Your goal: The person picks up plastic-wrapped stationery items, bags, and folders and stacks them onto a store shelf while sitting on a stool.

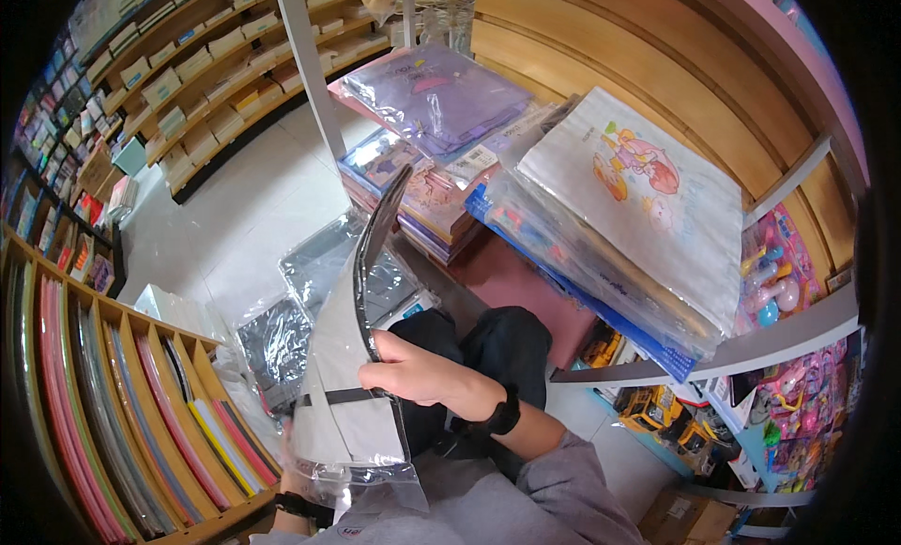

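Observation:
A grey and white flat package in clear plastic film [331,404] stands upright before my body. My right hand [412,369] grips its right edge, with the thumb on the near face. My left hand [287,450] is at the lower left edge, largely hidden by the package and its film, so its finger grip is unclear. Farther off, just past the package, dark film-wrapped packages [338,256] lie low down. One shiny dark package [278,341] lies closer, at the left.
At the right, a stack of wrapped bags topped by a white printed one [633,165] lies on a rack. Purple wrapped bags [436,94] lie on a book pile [429,214]. A wooden divider rack [155,376] holds coloured sheets at left. A grey post [310,73] rises behind.

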`<state>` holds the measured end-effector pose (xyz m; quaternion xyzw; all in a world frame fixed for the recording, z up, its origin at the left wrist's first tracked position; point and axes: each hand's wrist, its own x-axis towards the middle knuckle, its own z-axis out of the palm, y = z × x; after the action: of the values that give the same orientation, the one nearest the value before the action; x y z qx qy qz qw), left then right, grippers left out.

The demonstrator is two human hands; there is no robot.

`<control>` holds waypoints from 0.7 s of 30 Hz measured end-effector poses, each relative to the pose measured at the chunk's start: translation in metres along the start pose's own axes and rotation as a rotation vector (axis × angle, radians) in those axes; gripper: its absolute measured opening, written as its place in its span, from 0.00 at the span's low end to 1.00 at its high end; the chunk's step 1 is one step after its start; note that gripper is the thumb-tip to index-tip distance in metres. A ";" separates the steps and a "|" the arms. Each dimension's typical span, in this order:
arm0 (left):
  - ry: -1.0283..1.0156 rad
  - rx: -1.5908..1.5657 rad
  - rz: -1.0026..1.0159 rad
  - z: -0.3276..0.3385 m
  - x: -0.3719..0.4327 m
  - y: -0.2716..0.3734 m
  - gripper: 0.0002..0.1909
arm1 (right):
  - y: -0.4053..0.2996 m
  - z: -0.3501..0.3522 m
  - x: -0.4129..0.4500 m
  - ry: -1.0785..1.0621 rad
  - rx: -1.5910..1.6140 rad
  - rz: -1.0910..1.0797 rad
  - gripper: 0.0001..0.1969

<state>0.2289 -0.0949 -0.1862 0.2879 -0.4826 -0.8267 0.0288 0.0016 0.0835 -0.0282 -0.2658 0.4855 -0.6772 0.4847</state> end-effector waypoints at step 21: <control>-0.265 -0.313 0.300 0.144 0.200 0.181 0.17 | -0.089 -0.085 -0.016 0.029 0.664 -0.557 0.20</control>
<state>-0.0518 -0.1434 -0.0754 0.0940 -0.3857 -0.9083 0.1317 -0.0980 0.1371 0.0224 -0.2068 0.1578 -0.9053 0.3359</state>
